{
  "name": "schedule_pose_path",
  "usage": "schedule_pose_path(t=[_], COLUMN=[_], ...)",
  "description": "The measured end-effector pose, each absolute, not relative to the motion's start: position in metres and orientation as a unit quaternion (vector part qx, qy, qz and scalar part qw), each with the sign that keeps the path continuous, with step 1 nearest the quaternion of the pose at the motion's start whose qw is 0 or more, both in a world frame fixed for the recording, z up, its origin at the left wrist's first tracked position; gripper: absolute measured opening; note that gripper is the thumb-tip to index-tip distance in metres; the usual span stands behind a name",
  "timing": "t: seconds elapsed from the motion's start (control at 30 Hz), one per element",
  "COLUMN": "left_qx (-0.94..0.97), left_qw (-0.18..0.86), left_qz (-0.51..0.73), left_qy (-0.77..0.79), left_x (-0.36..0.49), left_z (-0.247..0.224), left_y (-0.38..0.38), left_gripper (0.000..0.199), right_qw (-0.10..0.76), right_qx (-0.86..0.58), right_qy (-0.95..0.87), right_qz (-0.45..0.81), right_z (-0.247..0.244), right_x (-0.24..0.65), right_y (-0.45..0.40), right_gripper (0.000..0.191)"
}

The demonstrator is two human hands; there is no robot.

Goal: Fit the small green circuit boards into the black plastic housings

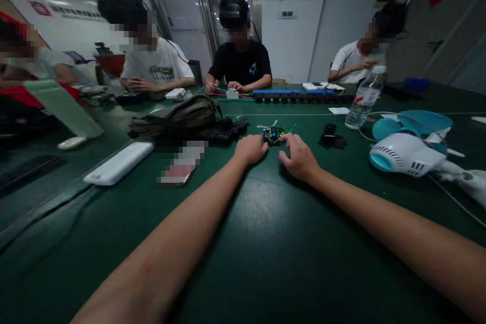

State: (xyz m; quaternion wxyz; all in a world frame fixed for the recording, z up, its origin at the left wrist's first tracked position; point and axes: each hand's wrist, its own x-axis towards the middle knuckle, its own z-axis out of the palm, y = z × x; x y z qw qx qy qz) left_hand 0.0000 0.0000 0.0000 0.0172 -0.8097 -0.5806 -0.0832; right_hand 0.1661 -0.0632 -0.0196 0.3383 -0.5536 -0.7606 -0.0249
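My left hand (250,150) is curled at the left edge of a small heap of circuit boards (275,134) on the green worktop (266,243); I cannot tell whether its fingers pinch anything. My right hand (301,160) has its thumb and forefinger spread, fingertips near the heap's right side. A dark bag (182,115) lies farther left.

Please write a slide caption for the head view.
Left hand and right hand at a cluster of green electronic parts on a dark green table, a clear bottle farther right.
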Motion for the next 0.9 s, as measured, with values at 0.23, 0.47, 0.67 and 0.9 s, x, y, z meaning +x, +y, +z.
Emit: schedule_pose_path(t=[0.23, 0.47, 0.67, 0.9], left_qx=[-0.818, -0.816, -0.817, -0.826], left_qw=[0.014, 0.01, 0.007, 0.011], left_qz=[-0.085, -0.092, -0.088, -0.082], left_qy=[-0.568, -0.571, -0.571, -0.558], left_x=[-0.006, -0.007, -0.005, -0.003], left_z=[0.003, 0.002, 0.002, 0.002], left_y=[0.0, 0.001, 0.001, 0.0], left_gripper=[0.03, 0.027, 0.029, 0.034], right_qw=[0.247, 0.208, 0.194, 0.212], right_qx=[-0.6, -0.588, -0.588, -0.579], right_qy=[-0.76, -0.781, -0.785, -0.787], right_qz=[0.038, 0.014, 0.018, 0.014], right_z=[-0.017, -0.019, -0.019, -0.02], right_x=[0.203, 0.198, 0.196, 0.196], right_y=[-0.04, -0.039, -0.039, -0.038], right_gripper=[0.023, 0.042, 0.037, 0.036])
